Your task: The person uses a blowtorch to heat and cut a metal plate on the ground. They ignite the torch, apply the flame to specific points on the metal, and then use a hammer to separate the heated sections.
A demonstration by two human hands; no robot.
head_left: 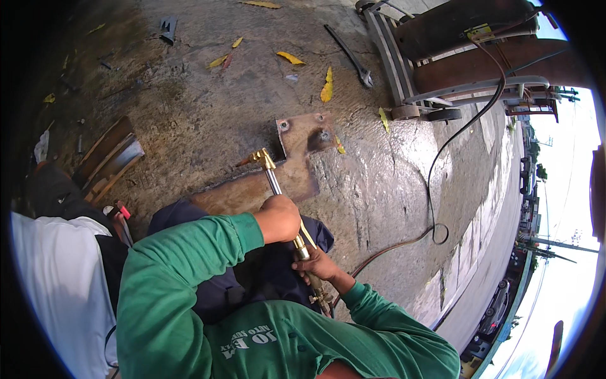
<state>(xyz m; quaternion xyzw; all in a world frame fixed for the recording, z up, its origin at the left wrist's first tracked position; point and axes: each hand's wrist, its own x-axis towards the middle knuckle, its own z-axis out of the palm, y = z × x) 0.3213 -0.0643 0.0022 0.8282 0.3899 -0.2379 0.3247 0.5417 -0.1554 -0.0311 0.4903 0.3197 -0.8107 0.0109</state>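
A cutting torch [273,180] with a brass head and bright metal tubes slants across my lap. My left hand [279,218] is wrapped around its tubes, below the head. Farther back, my right hand [317,264] closes on the torch body beside the lever, above the brass valves. The torch head is over a rusty steel plate [293,174] on the ground, its tip pointing left. This plate has an irregular cut outline and several holes at its far end. No flame shows at the tip. My knees and left sleeve hide the plate's near edge.
A person in a white shirt [63,284] crouches at my left, near a curved metal piece [113,158]. Gas cylinders [473,60] lie across a wheeled cart [394,69]. A dark hose [431,183] trails over wet concrete. An adjustable wrench [353,60] and yellow leaves [327,85] lie beyond the plate.
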